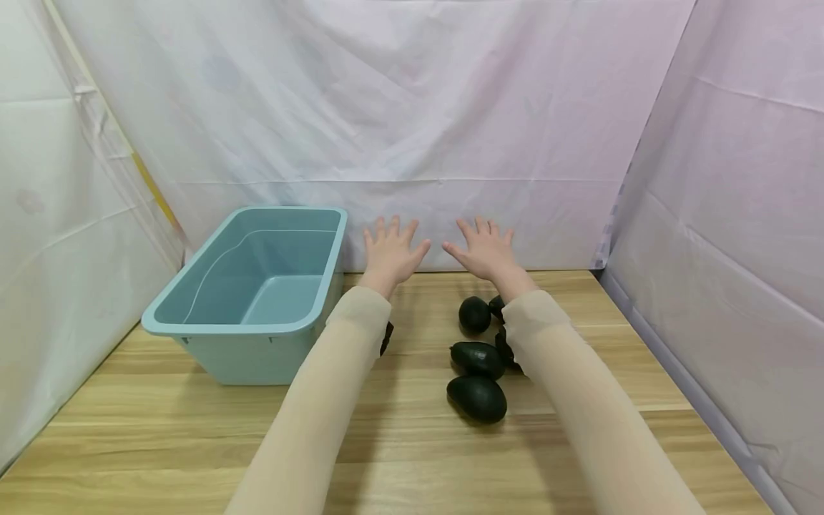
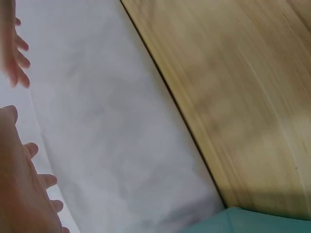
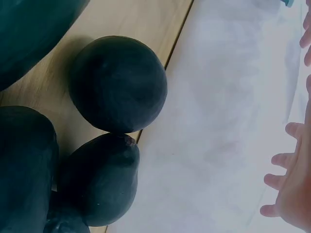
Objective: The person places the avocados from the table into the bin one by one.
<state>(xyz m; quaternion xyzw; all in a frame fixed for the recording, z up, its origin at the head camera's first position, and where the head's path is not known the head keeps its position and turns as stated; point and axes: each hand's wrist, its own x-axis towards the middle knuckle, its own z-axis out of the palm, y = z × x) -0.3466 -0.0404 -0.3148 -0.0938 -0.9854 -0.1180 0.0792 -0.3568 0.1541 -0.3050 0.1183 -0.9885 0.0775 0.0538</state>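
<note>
on the body side of the nearer right hand (image 1: 484, 250), two dark-green oval fruits (image 1: 477, 399) lie crosswise; it and the left hand (image 1: 391, 254) spread empty fingers.

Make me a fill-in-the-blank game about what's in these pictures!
1. In the head view, the blue tub stands to the ____ of the dark fruits.
2. The left hand and right hand are holding ____.
3. The dark fruits lie on the wooden ____.

Missing words: left; nothing; table.
</note>
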